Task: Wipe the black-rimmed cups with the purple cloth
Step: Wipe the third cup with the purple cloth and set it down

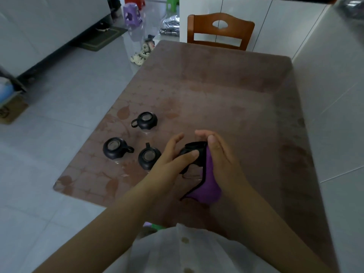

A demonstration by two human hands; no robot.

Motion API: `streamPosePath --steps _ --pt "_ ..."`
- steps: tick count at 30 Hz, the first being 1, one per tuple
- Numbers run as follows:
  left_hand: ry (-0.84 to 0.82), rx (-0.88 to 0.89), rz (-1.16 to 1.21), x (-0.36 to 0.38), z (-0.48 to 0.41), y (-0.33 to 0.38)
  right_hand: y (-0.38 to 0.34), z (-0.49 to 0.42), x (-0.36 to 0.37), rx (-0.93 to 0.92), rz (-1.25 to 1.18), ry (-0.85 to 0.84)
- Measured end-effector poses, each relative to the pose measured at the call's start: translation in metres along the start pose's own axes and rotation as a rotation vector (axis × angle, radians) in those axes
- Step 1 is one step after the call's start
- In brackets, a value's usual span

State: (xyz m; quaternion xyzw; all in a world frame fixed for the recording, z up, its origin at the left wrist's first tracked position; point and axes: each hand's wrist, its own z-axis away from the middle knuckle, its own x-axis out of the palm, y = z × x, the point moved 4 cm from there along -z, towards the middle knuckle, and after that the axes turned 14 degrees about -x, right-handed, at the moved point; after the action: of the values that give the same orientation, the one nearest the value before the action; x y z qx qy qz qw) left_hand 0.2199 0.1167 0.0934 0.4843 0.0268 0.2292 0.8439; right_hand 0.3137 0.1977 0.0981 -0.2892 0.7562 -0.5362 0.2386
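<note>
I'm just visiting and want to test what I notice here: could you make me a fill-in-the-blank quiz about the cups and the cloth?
1. On the table stand ___ cups that no hand touches.
2. The cloth is coloured ___.
3. The ___ hand grips the cloth against the held cup.
4. Beyond the table stands a wooden ___.
Missing words: three; purple; right; chair.

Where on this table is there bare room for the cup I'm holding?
The far half of the table, toward the chair, is bare, as is the stretch right of your right hand and purple cloth. The near left is crowded: three cups cluster beside your left hand and the held cup.
</note>
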Motion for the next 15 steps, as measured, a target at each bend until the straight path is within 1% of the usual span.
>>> streamPosePath --steps 2,3,6,9,10,13,15 --pt "-0.084 -0.038 0.172 0.003 0.000 0.001 0.008 -0.002 -0.006 0.073 -0.161 0.031" --pt "-0.119 -0.049 0.222 0.005 0.000 0.002 0.013 -0.003 -0.009 0.126 -0.238 0.047" --pt "-0.206 -0.050 0.261 0.008 -0.006 0.005 0.023 -0.002 -0.012 0.257 -0.433 0.104" --pt "-0.208 -0.054 0.244 0.004 -0.019 0.005 0.031 -0.002 -0.013 0.319 -0.527 0.144" --pt "-0.185 -0.045 0.168 0.002 -0.022 0.007 0.031 -0.002 -0.013 0.345 -0.550 0.168" --pt "-0.045 0.023 -0.252 0.000 -0.028 0.016 0.038 -0.003 -0.017 0.415 -0.579 0.262" --pt "0.078 0.078 -0.420 -0.005 -0.036 0.024 0.042 -0.004 -0.018 0.447 -0.567 0.334"
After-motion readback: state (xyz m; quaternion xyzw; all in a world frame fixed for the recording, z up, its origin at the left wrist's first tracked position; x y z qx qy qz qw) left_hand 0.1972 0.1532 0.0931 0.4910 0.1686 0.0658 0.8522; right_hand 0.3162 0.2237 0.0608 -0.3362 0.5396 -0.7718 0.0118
